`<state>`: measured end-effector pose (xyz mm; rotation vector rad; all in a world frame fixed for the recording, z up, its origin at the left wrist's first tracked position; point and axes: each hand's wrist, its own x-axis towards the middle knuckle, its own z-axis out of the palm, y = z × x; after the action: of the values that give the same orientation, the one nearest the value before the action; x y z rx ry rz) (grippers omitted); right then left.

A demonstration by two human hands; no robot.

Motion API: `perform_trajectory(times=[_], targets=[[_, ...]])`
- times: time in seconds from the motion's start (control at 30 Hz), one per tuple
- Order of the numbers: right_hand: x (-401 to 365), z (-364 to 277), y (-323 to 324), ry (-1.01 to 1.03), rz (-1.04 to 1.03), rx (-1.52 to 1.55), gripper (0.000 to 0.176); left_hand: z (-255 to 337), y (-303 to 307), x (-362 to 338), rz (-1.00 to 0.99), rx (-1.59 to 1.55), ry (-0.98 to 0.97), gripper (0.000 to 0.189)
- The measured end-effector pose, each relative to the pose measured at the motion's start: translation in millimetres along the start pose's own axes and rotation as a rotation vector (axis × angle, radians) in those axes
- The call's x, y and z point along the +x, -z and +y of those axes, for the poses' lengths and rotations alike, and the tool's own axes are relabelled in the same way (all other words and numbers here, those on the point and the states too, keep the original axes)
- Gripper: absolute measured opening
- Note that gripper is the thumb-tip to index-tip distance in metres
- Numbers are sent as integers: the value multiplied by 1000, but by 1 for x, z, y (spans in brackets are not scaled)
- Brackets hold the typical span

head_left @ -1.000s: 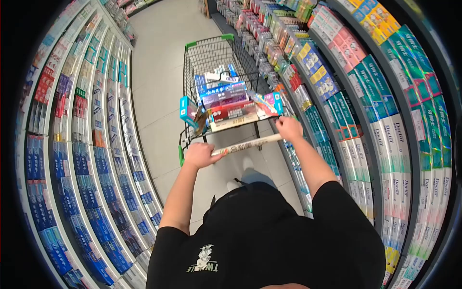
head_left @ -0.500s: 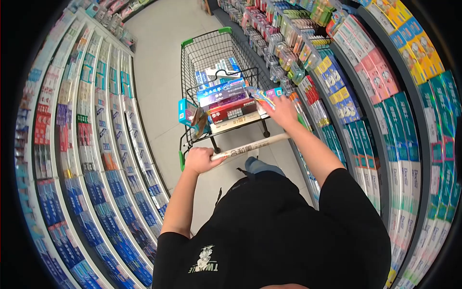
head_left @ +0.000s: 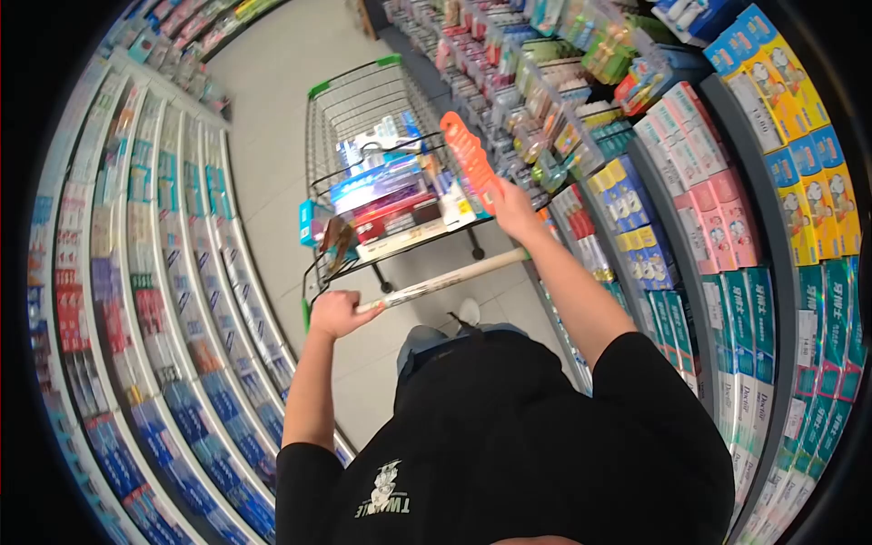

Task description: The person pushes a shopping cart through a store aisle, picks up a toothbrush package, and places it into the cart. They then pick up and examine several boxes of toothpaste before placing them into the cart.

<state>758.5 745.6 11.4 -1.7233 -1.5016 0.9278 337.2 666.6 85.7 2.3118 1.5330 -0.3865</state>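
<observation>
1. Orange and flat, with a wavy edge, the pack [head_left: 469, 163] shows over the right side of the cart [head_left: 390, 61], its far end slanting forward and leftward; whether it touches the cart, I cannot tell.
2. Its near end is pinched in the right hand [head_left: 516, 211], beyond the right end of the cart's handle [head_left: 445, 280]. That arm reaches forward, the hand off the handle.
3. Closed around the left end of the cart's handle, the left hand [head_left: 334, 313] has its thumb along the bar; the elbow is slightly bent. The pack lies forward and to the right of this hand.
4. Stacked at the near end of the cart are a blue box [head_left: 377, 182], a red box [head_left: 404, 216] and a cream box [head_left: 400, 242].
5. At the cart's left near corner sit a teal box [head_left: 307, 224] and a brown packet [head_left: 338, 236].
6. Left shelves [head_left: 150, 300] and right shelves [head_left: 727, 236], full of boxed goods, flank the cart; pale floor [head_left: 259, 136] runs beneath it.
</observation>
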Motion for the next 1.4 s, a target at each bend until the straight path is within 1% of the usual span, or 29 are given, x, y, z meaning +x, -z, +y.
perform_trajectory(times=[0.03,0.1,0.2,0.3,0.33,0.43,0.47,0.57,0.67,0.77,0.9,0.93,1.03,1.07,1.1,1.17,1.2,1.3,1.33,1.4], targets=[[-1,8,5,67,88,220,42,-6,2,11,10,1,-16,73],[-18,-29,29,-346,-110,1091,52,-20,13,25,20,-11,-20,70],[-34,-35,62,-195,-304,1400,56,-42,27,52,9,18,-9,67],[-54,-65,87,-175,-255,1517,52,-68,41,75,7,-5,-56,64],[-56,-65,90,-192,-229,1489,57,-74,44,85,-3,2,-78,63],[-51,-46,91,-102,-370,1760,72,-93,51,113,-43,14,-117,62],[-49,-46,91,-176,-322,1763,77,-101,53,122,-121,-82,-107,60],[-42,-58,89,-227,-206,1750,81,-126,62,147,-362,-371,-78,57],[-29,-70,87,-104,-72,1740,71,-149,72,180,-655,-530,-68,59],[-21,-76,83,97,-20,1681,71,-160,91,213,-825,-403,-179,64],[-12,-73,74,17,56,1512,65,-140,131,255,-982,-113,-271,74],[-8,-78,73,71,68,1485,47,-134,131,264,-985,-97,-249,83],[2,-103,67,-204,411,1094,35,-103,126,284,-827,-173,-253,75],[10,-107,68,-225,528,1047,38,-85,123,285,-671,-386,-293,67],[13,-106,70,-259,593,964,38,-62,123,282,-506,-598,-327,59],[18,-101,74,-325,712,795,40,-30,105,291,-430,-510,-348,48],[22,-98,77,-326,773,743,40,-22,101,297,-386,-466,-360,43],[22,-104,82,-378,908,737,41,-20,102,300,-348,-378,-364,40],[23,-105,83,-415,907,705,33,-20,102,302,-358,-384,-347,39],[24,-89,81,-395,961,758,26,-20,98,309,-375,-446,-342,40]])
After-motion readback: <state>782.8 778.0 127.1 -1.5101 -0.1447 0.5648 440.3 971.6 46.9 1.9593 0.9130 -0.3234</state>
